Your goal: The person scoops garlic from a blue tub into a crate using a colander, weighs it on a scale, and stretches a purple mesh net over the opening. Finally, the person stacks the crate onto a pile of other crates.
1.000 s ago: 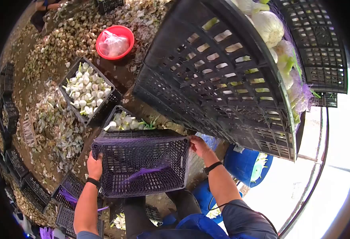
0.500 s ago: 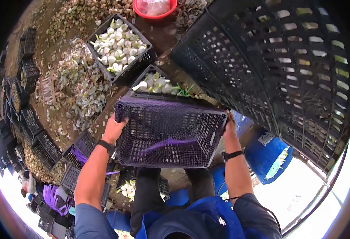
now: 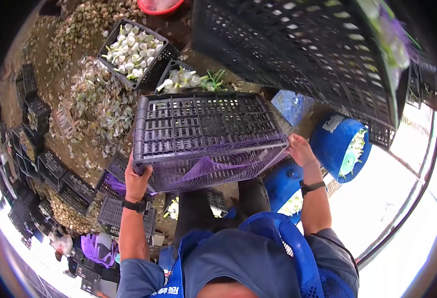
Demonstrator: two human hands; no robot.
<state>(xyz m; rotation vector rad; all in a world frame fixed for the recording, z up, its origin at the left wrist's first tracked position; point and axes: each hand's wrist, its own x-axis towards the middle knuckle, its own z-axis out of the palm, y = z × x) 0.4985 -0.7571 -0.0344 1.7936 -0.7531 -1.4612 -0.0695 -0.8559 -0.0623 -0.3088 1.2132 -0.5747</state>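
A black plastic crate (image 3: 198,119) is tilted in front of me, its slatted side facing up and its opening toward my body. Purple netting (image 3: 213,166) stretches across the opening. My left hand (image 3: 138,178) is closed on the crate's left corner, with the thumb over the rim. At the right corner, my right hand (image 3: 302,149) pinches the netting at the rim. Just beyond the crate, a smaller crate holds white bulbs (image 3: 181,79) and green stalks.
A crate of white bulbs (image 3: 133,52) stands at upper left near a red basin (image 3: 160,6). Tall stacked crates (image 3: 298,44) rise at upper right. Blue barrels (image 3: 330,141) are at right. Peelings (image 3: 99,107) and more crates (image 3: 54,166) lie at left.
The held crate has tipped, so its slatted side now shows and its opening is turned toward me. My right hand has moved outward at the corner. The whole view has shifted.
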